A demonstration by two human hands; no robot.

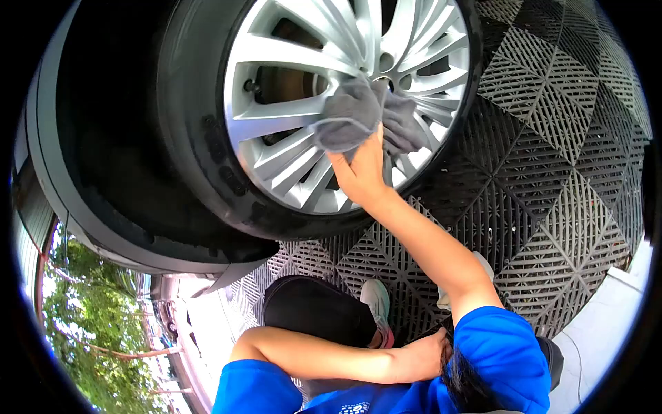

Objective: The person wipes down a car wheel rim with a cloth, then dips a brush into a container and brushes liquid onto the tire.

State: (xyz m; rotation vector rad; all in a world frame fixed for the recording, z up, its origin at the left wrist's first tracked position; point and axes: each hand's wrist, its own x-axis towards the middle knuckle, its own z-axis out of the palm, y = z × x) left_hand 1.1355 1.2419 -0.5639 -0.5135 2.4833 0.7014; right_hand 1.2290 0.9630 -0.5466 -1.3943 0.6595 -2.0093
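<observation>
The right hand [362, 169] is grasping a grey cloth [348, 114], which is bunching over its fingers against the silver wheel [279, 117]. The left hand [424, 357] is lying beside the blue sleeve [500, 352], its grip impossible to tell.

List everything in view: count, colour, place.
wheel rim: one, silver, top centre
tyre: one, black, around the rim
cloth: apparently one, grey, against the rim
wheel arch trim: one, grey, left
floor tiles: many, black and grey, mostly right
foliage: count unclear, green, lower left
shoes: two, pale, lower centre
shirt: one, blue, bottom
right hand: one, bare, gripping the cloth
left hand: one, bare, lower centre
</observation>
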